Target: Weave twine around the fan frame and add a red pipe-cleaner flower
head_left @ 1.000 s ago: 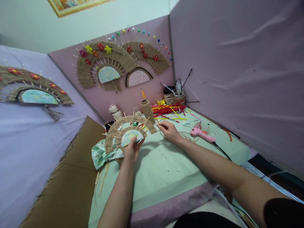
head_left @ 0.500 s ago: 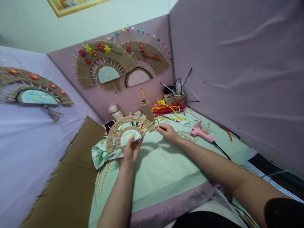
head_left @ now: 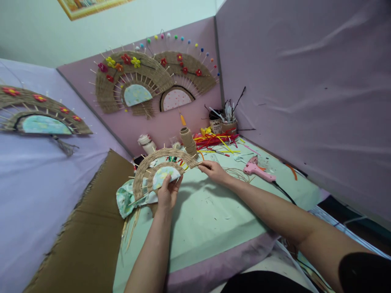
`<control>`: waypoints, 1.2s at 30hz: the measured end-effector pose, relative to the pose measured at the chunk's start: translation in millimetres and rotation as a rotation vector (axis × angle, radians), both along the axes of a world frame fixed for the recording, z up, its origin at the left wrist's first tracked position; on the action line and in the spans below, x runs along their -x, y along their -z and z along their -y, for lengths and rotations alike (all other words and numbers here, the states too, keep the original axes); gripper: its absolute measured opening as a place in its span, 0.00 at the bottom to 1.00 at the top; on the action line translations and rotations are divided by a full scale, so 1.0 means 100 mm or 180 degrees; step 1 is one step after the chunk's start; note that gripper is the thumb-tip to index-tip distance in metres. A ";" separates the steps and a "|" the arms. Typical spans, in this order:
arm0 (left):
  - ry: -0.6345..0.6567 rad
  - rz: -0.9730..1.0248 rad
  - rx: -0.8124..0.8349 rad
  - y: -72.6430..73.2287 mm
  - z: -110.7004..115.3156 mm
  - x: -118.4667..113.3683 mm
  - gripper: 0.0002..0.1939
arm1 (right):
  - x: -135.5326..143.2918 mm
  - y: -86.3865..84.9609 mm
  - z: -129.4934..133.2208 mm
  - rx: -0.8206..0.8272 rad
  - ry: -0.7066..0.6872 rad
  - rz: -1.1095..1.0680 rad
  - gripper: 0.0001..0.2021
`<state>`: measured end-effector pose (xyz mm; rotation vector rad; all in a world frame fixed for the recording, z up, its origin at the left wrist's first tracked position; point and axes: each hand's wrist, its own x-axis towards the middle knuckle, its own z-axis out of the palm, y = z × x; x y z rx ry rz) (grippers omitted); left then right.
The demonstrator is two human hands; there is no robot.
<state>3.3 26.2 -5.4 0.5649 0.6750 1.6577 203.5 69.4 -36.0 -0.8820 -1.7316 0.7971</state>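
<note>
A half-round woven fan of brown twine on thin sticks is held up over the table. My left hand grips it at its blue-green fabric centre, thumb on the front face. My right hand pinches at the fan's right end; whether its fingertips hold the stick end or the twine is too small to tell. Behind the fan's right part stands a spool of twine. A piece of patterned green cloth lies under the fan's left side.
The pink glue gun lies right on the green table, its cord off the edge. Red and yellow pipe cleaners, a white bottle and pots of sticks stand behind. Cardboard leans left; finished fans hang behind.
The view has shifted slightly. The hands and fan keep nearly the same pose, with my right hand still at the fan's right end.
</note>
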 end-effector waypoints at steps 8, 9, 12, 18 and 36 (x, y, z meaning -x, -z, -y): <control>-0.0279 -0.0042 0.0070 -0.02 -0.04 0.04 0.10 | 0.03 0.01 0.04 -0.0224 -0.0019 0.0241 0.13; -0.0278 -0.0058 0.0100 -0.02 -0.04 0.05 0.10 | 0.03 0.01 0.04 -0.0308 0.0002 0.0302 0.12; -0.0278 -0.0168 0.0190 0.01 -0.06 0.05 0.11 | 0.02 0.02 0.03 -0.0462 0.0047 0.0398 0.12; -0.0206 -0.0354 0.0460 0.06 -0.09 0.07 0.12 | -0.03 -0.02 0.02 -0.0528 0.0110 0.0402 0.12; 0.0265 -0.0067 0.0487 -0.02 -0.04 0.05 0.11 | -0.08 -0.09 0.03 0.0900 -0.1043 0.0225 0.17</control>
